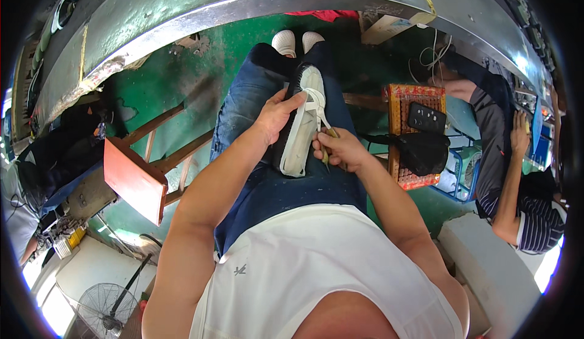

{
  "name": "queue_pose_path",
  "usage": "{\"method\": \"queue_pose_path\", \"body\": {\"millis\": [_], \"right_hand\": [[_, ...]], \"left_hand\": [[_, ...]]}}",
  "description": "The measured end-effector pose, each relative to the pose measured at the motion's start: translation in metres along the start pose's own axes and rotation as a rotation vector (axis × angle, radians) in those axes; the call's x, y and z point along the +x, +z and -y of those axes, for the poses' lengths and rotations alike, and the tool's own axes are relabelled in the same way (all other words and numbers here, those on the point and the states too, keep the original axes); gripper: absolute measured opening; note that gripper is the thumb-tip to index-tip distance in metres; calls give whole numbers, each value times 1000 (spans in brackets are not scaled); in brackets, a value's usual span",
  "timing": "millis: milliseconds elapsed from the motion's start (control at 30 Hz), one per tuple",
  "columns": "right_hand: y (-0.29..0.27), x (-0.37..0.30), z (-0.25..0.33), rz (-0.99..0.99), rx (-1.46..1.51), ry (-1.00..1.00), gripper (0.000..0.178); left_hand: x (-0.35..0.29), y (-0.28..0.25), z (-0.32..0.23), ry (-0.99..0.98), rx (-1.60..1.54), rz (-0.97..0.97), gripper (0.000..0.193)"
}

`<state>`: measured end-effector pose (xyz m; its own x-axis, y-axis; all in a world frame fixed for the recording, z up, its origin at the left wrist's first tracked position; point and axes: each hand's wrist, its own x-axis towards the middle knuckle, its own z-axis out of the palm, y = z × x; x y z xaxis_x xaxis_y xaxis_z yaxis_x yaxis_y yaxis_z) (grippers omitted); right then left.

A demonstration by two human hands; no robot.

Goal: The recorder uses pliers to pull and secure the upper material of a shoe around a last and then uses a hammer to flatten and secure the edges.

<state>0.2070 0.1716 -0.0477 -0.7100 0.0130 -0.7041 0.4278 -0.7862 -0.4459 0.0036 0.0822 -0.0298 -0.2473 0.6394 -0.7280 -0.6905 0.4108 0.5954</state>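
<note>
The shoe (299,137) lies lengthwise on the lap (325,190). The left hand (278,114) grips its left edge, thumb on top, fingers partly hidden. The right hand's (344,149) fingers close narrowly around a tool (333,132) beside the shoe.

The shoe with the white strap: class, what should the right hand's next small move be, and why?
Probably a gentle pull on the white strap with the right hand while the left hand steadies the shoe: the strap runs from the shoe toward the right hand, which also holds a yellowish tool, and the left hand grips the shoe's side.
</note>
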Motion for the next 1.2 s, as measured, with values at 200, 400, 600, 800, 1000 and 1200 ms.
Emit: {"method": "queue_pose_path", "body": {"millis": [200,400,600,800,1000,1200], "right_hand": [[-60,-17,40,285,-64,179,39],[-28,-57,97,-41,-686,-19,35],[9,-19,117,-161,-1248,-335,43],[16,-22,103,-166,-1393,-287,47],[9,-18,83,-223,-1412,-357,43],[3,-81,89,-109,-1176,82,29]], "left_hand": [[5,11,-1,-9,152,-76,50],[1,14,0,4,229,-99,56],[3,19,-1,-18,351,-110,63],[6,10,3,-28,287,-75,66],[-3,12,-4,-42,287,-15,63],[-12,8,-26,-238,320,77,81]]}}
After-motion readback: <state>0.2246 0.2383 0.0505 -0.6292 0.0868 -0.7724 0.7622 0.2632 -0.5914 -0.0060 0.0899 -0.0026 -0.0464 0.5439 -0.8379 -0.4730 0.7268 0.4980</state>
